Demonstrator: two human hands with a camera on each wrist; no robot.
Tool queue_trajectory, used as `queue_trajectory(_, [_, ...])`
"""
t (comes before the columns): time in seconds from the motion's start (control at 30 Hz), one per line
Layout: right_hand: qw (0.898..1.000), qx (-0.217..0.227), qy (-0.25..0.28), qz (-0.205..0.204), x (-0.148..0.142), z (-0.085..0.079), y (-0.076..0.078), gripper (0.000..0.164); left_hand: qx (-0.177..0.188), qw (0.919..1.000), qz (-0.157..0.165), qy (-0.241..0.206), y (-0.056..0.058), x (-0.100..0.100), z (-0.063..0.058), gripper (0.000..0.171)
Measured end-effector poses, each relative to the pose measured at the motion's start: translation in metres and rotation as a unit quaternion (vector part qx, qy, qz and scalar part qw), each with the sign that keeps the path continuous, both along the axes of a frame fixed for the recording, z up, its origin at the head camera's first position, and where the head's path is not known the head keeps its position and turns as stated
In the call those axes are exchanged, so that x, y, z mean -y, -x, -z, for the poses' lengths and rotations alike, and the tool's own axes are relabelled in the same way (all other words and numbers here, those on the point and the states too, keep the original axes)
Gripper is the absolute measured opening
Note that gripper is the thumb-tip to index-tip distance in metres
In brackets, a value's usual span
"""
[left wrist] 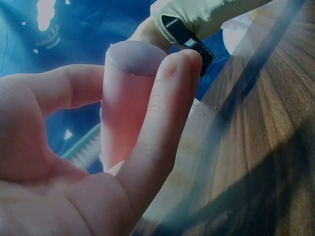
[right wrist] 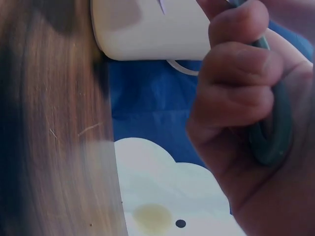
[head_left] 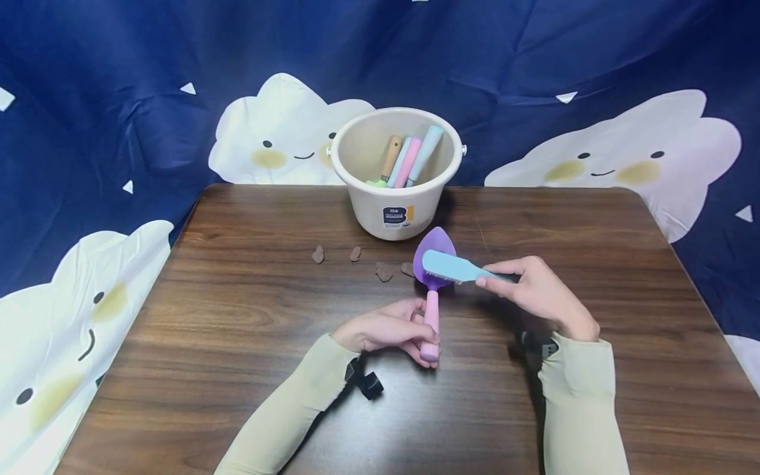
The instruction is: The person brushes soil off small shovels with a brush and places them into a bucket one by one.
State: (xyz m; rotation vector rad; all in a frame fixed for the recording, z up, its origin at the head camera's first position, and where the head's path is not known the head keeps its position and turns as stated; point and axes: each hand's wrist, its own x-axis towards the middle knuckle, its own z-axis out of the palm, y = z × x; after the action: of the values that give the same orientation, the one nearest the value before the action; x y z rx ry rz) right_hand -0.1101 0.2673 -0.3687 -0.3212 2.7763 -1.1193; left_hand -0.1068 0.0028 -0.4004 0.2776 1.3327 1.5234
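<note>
My left hand (head_left: 392, 328) grips the pink handle (left wrist: 127, 113) of a small trowel whose purple blade (head_left: 437, 239) points toward the bucket. In my right hand (head_left: 543, 293) is a light blue brush (head_left: 448, 265), fingers curled round its dark green handle (right wrist: 273, 132). The brush head overlaps the trowel blade in the head view, bristles facing down. Beside the blade's left edge lies a brown lump (head_left: 408, 269), partly hidden by the blade. Further left are more brown lumps, one of them (head_left: 384, 271) nearest and another (head_left: 318, 254) farthest out.
A cream bucket (head_left: 371, 210) stands at the table's back edge, just beyond the trowel. Inside it lean several tools, with brown, pink and blue handles (head_left: 410, 161). The wooden table (head_left: 237, 330) backs onto a dark blue curtain (head_left: 475, 46) with cloud faces.
</note>
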Motion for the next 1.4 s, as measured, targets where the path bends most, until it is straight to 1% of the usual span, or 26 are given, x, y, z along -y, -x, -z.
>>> queue_trajectory(0.13, [0.999, 0.028, 0.011, -0.021, 0.0036, 0.0024, 0.0019, 0.027, -0.004, 0.9999, -0.009, 0.01, -0.0004, -0.0005, -0.0023, 0.036])
queue_trajectory(0.23, [0.998, 0.049, 0.011, -0.031, 0.0056, 0.0038, 0.0033, 0.027, -0.005, 0.9999, -0.008, 0.01, -0.0004, -0.0005, -0.0033, 0.035])
queue_trajectory(0.33, [0.997, 0.062, 0.003, -0.04, 0.0072, 0.0045, 0.0042, 0.027, -0.005, 1.0, 0.0, 0.006, -0.0011, 0.0002, -0.0039, 0.036])
queue_trajectory(0.43, [0.996, 0.082, 0.002, -0.038, 0.0078, 0.0048, 0.0045, 0.027, -0.003, 0.9999, 0.011, -0.003, -0.0024, 0.0008, -0.0041, 0.039])
queue_trajectory(0.57, [0.995, 0.094, 0.007, -0.035, 0.0074, 0.004, 0.0047, 0.03, -0.005, 0.9997, 0.019, -0.013, -0.0042, 0.0005, -0.0039, 0.036])
queue_trajectory(0.83, [0.997, 0.073, -0.01, -0.036, 0.0082, 0.0064, 0.0048, 0.024, 0.001, 0.9998, 0.014, -0.017, -0.0058, -0.0008, -0.0024, 0.033])
queue_trajectory(1.07, [0.998, 0.039, -0.035, -0.031, 0.0072, 0.0091, 0.0053, 0.029, 0.008, 0.9997, 0.014, -0.019, -0.0073, -0.0029, -0.0024, 0.034])
queue_trajectory(1.3, [0.998, 0.031, -0.054, -0.024, 0.005, 0.0079, 0.0056, 0.033, 0.009, 0.9997, 0.015, -0.018, -0.009, -0.0049, -0.0017, 0.035])
queue_trajectory(1.4, [0.998, 0.018, -0.064, -0.022, 0.0032, 0.0078, 0.0059, 0.034, 0.012, 0.9997, 0.015, -0.014, -0.01, -0.0061, -0.0004, 0.035])
